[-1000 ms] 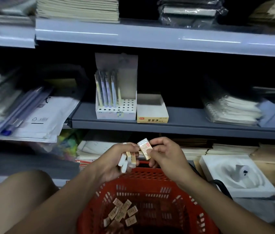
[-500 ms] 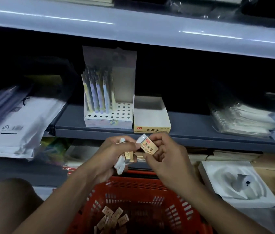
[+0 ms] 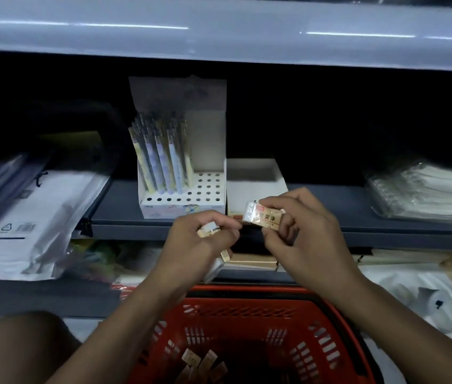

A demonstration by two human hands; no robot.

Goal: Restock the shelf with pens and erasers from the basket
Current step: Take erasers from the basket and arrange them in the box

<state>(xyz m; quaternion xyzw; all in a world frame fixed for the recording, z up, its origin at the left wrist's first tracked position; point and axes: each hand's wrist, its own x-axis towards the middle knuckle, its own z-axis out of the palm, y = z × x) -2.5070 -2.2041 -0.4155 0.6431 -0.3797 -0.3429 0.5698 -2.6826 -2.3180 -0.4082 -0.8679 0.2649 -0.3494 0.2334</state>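
Eraser (image 3: 264,219) now higher, nearer eraser box (image 3: 255,181).

Above the red basket (image 3: 249,325), the right hand (image 3: 299,234) pinched one wrapped eraser (image 3: 263,217) while the left hand (image 3: 200,245) gripped several erasers (image 3: 216,261) near the shelf's (image 3: 385,217) front edge.
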